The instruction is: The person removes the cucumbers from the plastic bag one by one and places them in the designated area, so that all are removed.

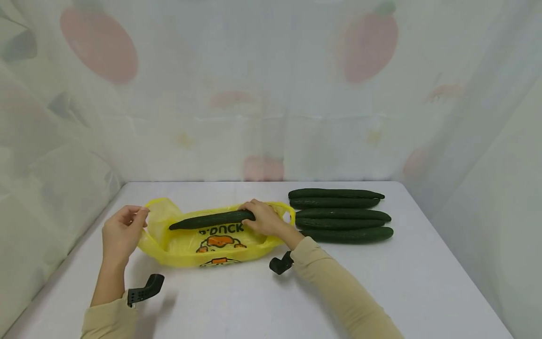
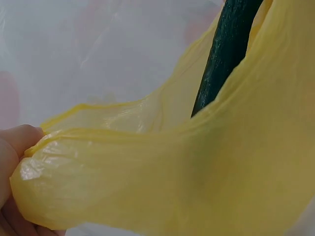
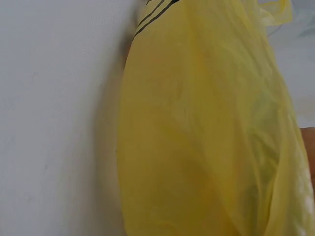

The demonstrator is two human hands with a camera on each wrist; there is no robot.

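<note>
Head view: we judge loading step; left hand (image 1: 120, 231) pinches yellow bag (image 1: 182, 247) handle, right hand (image 1: 266, 219) grips cucumber (image 1: 211, 220); next we push deeper

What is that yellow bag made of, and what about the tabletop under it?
The yellow bag looks like thin plastic film: it is glossy, crinkled and translucent, letting light through in the left wrist view. The table shows a smooth, matte white surface, perhaps laminate or painted board; the look alone leaves that open.
</note>
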